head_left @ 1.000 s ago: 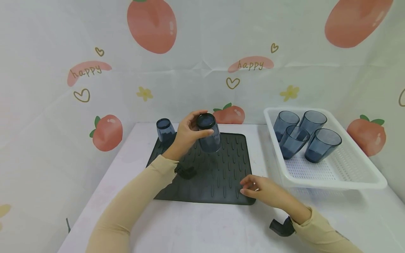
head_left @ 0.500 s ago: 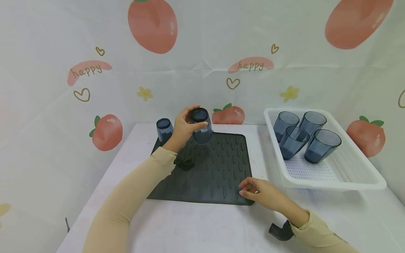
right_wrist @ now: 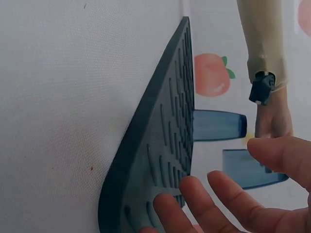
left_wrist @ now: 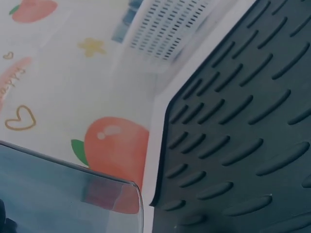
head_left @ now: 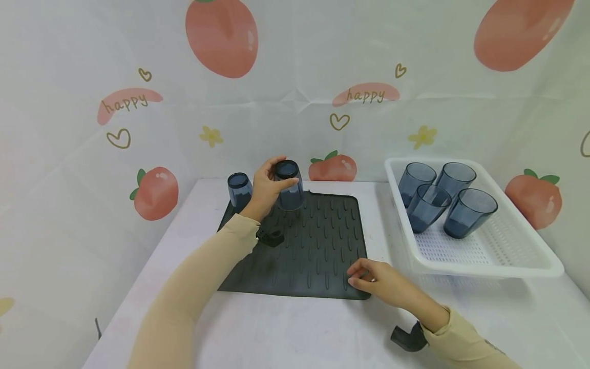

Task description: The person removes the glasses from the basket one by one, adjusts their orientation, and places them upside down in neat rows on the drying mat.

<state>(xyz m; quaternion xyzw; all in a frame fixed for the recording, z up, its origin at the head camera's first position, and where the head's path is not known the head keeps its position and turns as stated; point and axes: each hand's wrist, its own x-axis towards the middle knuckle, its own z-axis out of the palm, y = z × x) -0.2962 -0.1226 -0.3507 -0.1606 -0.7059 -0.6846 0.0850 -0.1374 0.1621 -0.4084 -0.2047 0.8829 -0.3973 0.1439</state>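
Observation:
My left hand (head_left: 266, 192) grips a blue tumbler (head_left: 291, 196) turned upside down, thumb and fingers around its base end. The tumbler hangs over the back part of a black ridged drying mat (head_left: 318, 246); in the right wrist view a gap shows between its rim and the mat. Beside it, at the mat's back left corner, a second tumbler (right_wrist: 218, 125) stands upside down. My right hand (head_left: 384, 281) holds nothing; its loosely bent fingers are over the mat's front right corner. The left wrist view catches the held tumbler's clear wall (left_wrist: 63, 194) at lower left.
To the right stands a white perforated basket (head_left: 521, 246) with several blue tumblers (head_left: 470, 212) leaning in it, mouths up. White cloth (head_left: 295, 333) covers the table, and a fruit-printed sheet (head_left: 286, 118) hangs behind.
My left hand has carried the tumbler left and toward the back of the mat, shifting only slightly in the last half second. The right hand has hardly moved.

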